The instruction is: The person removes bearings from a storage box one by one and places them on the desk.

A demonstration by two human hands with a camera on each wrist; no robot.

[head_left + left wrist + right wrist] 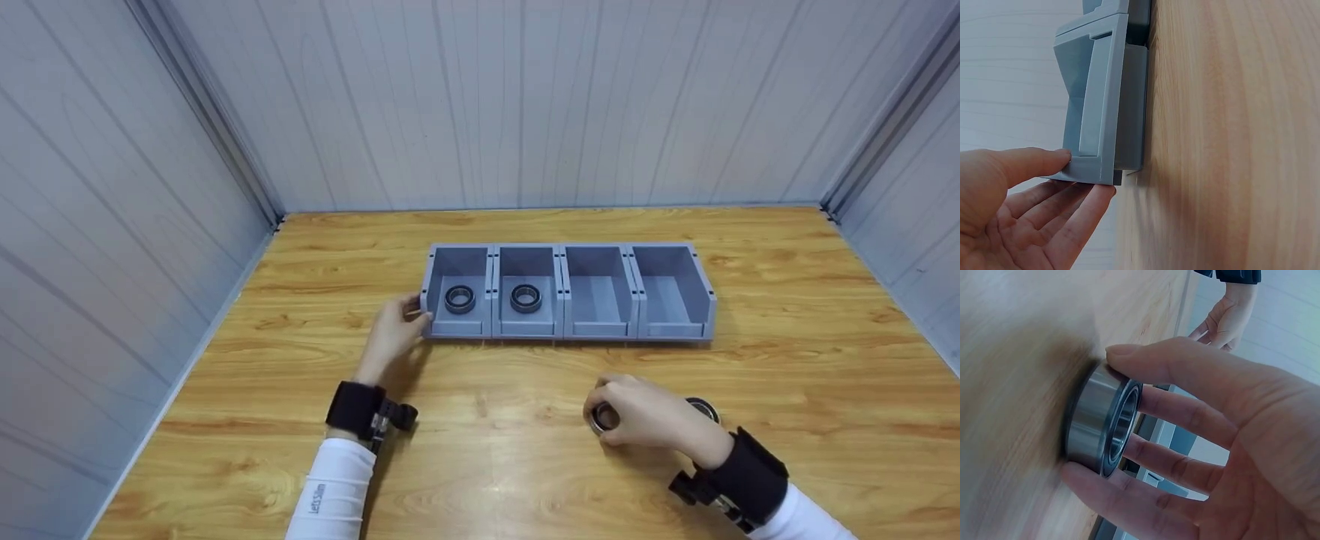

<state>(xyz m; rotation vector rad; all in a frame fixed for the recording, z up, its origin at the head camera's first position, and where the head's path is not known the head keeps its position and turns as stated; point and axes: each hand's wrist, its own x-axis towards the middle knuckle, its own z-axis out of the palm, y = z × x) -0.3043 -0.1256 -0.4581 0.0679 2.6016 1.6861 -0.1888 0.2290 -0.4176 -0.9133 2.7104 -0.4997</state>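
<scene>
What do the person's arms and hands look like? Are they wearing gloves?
No gloves: the left hand and right hand are bare. Each arm has a white sleeve, then a wide black wristband with a small dark camera on it. Small dark lettering on the left arm's sleeve seems to read "Let's Slim".

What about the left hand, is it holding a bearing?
No, the left wrist view shows the left hand gripping the corner of a bin.

There are four grey bins (598, 300), four bearings (526, 307), two wristbands (351, 405), two sleeves (330, 495).
</scene>
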